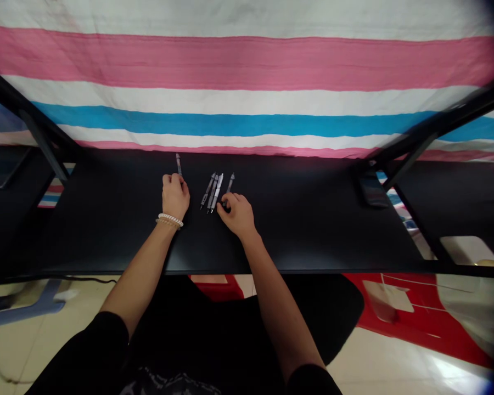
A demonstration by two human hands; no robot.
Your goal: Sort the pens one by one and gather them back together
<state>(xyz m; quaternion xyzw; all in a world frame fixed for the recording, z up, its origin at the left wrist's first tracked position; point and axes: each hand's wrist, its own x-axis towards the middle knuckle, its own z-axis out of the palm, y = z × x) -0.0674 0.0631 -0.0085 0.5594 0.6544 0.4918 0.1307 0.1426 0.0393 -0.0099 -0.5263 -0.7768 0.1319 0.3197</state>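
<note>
My left hand (175, 196), with a white coiled band and a beaded bracelet on its wrist, is closed around the lower part of a dark pen (178, 163). The pen's upper end sticks out beyond the fingers. On the right, my right hand (239, 215) pinches the near end of another dark pen (230, 182), which lies slanted on the black table (296, 214). Between the hands, three pens rest side by side: a grey one (208, 190), a second grey one (212, 194) and a white one (217, 192).
A dark phone-like slab (373, 189) lies at the table's right end. Black slanted frame bars (432, 129) rise at both sides. Behind the table hangs a striped cloth (247, 63). Red plastic stools (415, 312) stand below on the tiled floor.
</note>
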